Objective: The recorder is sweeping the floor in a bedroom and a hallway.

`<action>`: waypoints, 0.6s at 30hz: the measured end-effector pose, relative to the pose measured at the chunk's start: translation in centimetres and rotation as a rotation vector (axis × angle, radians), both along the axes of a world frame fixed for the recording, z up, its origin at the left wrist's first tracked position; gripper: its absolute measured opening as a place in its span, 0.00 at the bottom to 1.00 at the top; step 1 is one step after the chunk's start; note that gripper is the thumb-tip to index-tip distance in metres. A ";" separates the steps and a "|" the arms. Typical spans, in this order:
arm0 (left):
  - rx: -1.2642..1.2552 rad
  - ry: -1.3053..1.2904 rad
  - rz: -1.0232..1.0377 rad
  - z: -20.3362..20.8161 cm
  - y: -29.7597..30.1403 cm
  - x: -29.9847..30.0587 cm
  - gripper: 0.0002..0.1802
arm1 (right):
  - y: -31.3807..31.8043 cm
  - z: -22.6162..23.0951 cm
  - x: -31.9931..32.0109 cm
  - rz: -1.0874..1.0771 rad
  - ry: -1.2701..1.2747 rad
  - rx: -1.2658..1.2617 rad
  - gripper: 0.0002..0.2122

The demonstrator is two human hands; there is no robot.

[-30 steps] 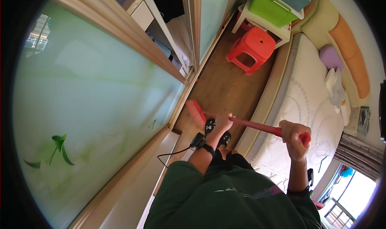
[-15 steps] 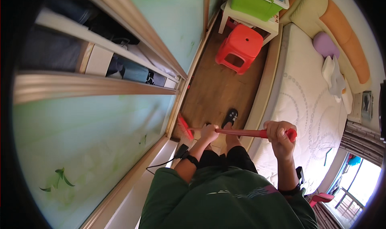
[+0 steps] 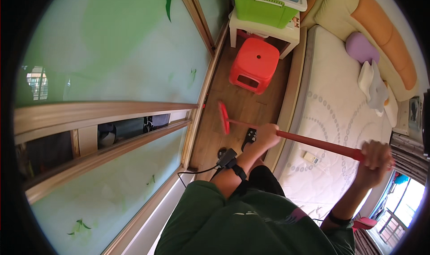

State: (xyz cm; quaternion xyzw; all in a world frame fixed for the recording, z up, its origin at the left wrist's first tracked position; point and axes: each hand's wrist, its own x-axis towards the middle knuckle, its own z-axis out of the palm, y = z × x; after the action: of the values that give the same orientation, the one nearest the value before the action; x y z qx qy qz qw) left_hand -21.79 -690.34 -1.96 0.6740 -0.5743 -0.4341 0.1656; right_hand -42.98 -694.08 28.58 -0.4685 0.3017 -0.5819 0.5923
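Both my hands are closed around the long red handle of a broom [image 3: 320, 144]. My left hand [image 3: 268, 136] grips it partway along, over the edge of the bed. Farther right, above the mattress, my right hand [image 3: 376, 163] wraps the grip end and looks slightly blurred. The handle slants down to the left, where the red broom head [image 3: 224, 117] meets the wooden floor between the wardrobe and the bed. My feet in dark shoes [image 3: 249, 137] are just below the head.
A red plastic stool [image 3: 254, 63] stands ahead, before a white table [image 3: 264, 30] bearing a green storage box [image 3: 264, 11]. Sliding wardrobe doors [image 3: 112, 165] line the left, with a gap showing shelves. The bed [image 3: 333, 102] fills the right, a small whitish object [image 3: 311, 158] on it.
The broom head has moved away from the wardrobe's bottom edge, rightward and forward onto the floor. Both hands have shifted right, the right one farthest. My view has also shifted.
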 end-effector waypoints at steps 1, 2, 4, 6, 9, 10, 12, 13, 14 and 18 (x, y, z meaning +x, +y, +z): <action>-0.014 0.047 -0.045 1.2 -1.0 -0.9 0.11 | -1.1 1.1 -0.9 -0.032 -0.050 -0.037 0.15; -0.015 0.095 -0.091 2.1 -1.8 -1.5 0.13 | -2.0 1.5 -1.4 -0.026 -0.134 -0.082 0.16; -0.040 0.130 -0.142 2.9 -3.4 -2.2 0.12 | -3.4 0.4 -1.1 -0.075 -0.039 -0.101 0.20; -0.048 0.167 -0.199 1.5 -4.3 -2.0 0.11 | -4.3 -3.8 0.5 0.080 -0.017 0.024 0.19; -0.094 0.329 -0.198 -5.3 -4.4 0.0 0.13 | -4.5 -9.9 2.7 -0.006 0.168 0.066 0.18; -0.287 0.287 -0.091 -8.7 -3.6 1.7 0.16 | -4.5 -11.2 2.9 -0.056 0.165 0.055 0.18; -0.271 0.212 0.074 -16.3 -1.8 5.8 0.20 | -4.7 -13.1 2.4 -0.138 0.215 0.043 0.16; -0.007 0.140 0.101 -20.5 -0.9 8.4 0.21 | -4.8 -14.5 2.2 -0.172 0.318 0.041 0.15; 0.173 0.093 0.128 -24.8 0.2 11.4 0.21 | -4.5 -16.2 2.2 -0.213 0.412 0.040 0.14; 0.382 -0.260 0.112 -41.7 3.9 21.8 0.22 | -1.7 -26.5 3.7 -0.330 0.558 0.344 0.16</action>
State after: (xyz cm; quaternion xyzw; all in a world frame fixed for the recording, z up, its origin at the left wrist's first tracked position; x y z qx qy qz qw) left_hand 0.04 -686.43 -43.68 0.7742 -0.4601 -0.4345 -0.0166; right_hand -39.26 -695.82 2.10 -0.4476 0.6167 -0.4603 0.4555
